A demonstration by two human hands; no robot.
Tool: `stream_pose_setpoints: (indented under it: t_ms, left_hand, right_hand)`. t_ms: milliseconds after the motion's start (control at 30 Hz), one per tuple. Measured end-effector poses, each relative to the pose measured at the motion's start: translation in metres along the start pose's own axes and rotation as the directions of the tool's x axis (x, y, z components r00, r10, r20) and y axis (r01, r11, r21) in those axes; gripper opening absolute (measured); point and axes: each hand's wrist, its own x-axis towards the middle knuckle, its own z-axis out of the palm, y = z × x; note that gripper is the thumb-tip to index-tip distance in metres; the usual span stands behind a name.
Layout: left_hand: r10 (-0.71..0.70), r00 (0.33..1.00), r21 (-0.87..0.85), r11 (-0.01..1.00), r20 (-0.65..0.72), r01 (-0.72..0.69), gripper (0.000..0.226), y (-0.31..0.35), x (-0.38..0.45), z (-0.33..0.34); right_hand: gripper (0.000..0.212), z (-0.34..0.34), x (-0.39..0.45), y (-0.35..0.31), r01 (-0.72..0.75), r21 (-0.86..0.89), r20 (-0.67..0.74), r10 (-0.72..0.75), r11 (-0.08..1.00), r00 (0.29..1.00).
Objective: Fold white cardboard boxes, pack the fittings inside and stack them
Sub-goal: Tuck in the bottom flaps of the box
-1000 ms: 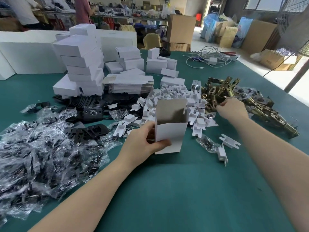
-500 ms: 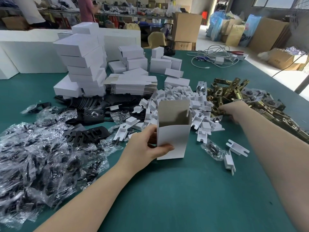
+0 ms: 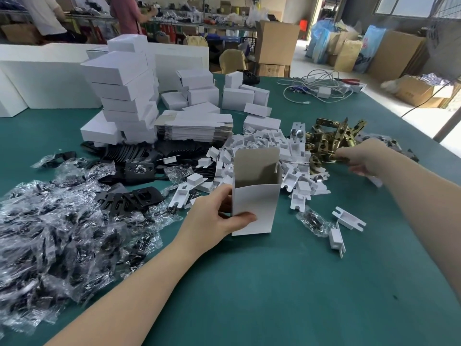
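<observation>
left hand (image 3: 214, 216) grips open box (image 3: 254, 193), upright on desk (image 3: 274, 283), as before. right hand (image 3: 366, 158) has slid further into brass fittings (image 3: 331, 136), fingers curled; hold on 1 unclear. judgement: box ready, fitting pick underway.

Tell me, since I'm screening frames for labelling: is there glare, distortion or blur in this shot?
Head view: daylight blows out the floor by the doorway; the plastic bags carry bright speckled glare; wide-angle distortion bows the table edge and stretches the forearms; the right hand at the brass latches looks slightly soft; the open box in the left hand is sharp.
</observation>
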Motion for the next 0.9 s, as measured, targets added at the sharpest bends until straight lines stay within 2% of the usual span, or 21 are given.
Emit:
stream_pose_setpoints:
  t_ms: [67,133,167,233,300,400,467,533,633,767,900]
  left_hand:
    - [0.001,1.0,0.001,1.0,-0.001,-0.001,0.045,0.001,0.0,-0.001]
    - [0.006,1.0,-0.008,1.0,-0.006,-0.006,0.044,0.002,0.0,-0.002]
    - [0.009,1.0,-0.007,1.0,-0.009,-0.009,0.043,0.003,0.001,-0.002]
    - [0.009,1.0,-0.008,1.0,-0.025,-0.009,0.04,0.004,0.002,-0.003]
    - [-0.001,0.998,-0.059,0.998,-0.064,-0.003,0.043,0.004,0.002,-0.004]
    - [-0.032,0.99,-0.156,0.988,-0.135,0.011,0.048,0.001,0.004,-0.007]
    - [-0.038,0.986,-0.207,0.978,-0.16,0.004,0.048,-0.001,0.004,-0.008]
    - [-0.05,0.987,-0.25,0.968,-0.156,0.01,0.045,0.0,0.004,-0.009]
    - [-0.057,0.988,-0.306,0.952,-0.145,0.01,0.038,0.002,0.004,-0.01]
    - [-0.065,0.988,-0.334,0.943,-0.141,0.014,0.036,0.001,0.005,-0.012]
    - [-0.085,0.985,-0.336,0.941,-0.15,0.03,0.035,-0.004,0.007,-0.013]
  right_hand:
    - [0.029,-0.007,-0.002,-0.002,-0.018,0.045,-0.036,0.019,0.999,0.999]
    - [0.028,-0.017,-0.009,-0.006,0.002,-0.005,-0.127,-0.003,1.0,0.992]
    - [0.032,-0.022,-0.014,-0.008,0.042,-0.109,-0.186,-0.061,0.993,0.981]
    - [0.029,-0.029,-0.025,-0.014,0.191,-0.333,-0.245,-0.28,0.924,0.928]
    - [0.022,-0.036,-0.043,-0.024,0.33,-0.413,-0.205,-0.44,0.849,0.874]
    - [0.017,-0.052,-0.077,-0.044,0.469,-0.444,-0.077,-0.554,0.763,0.829]
    - [0.025,-0.066,-0.103,-0.06,0.571,-0.362,-0.025,-0.62,0.737,0.784]
    - [0.032,-0.078,-0.134,-0.073,0.671,-0.123,-0.011,-0.677,0.731,0.736]
    - [0.032,-0.083,-0.179,-0.086,0.781,0.101,0.007,-0.786,0.616,0.619]
    - [0.019,-0.066,-0.221,-0.102,0.854,0.196,0.117,-0.876,0.482,0.468]
    - [0.019,-0.042,-0.237,-0.109,0.915,0.149,0.283,-0.903,0.376,0.325]
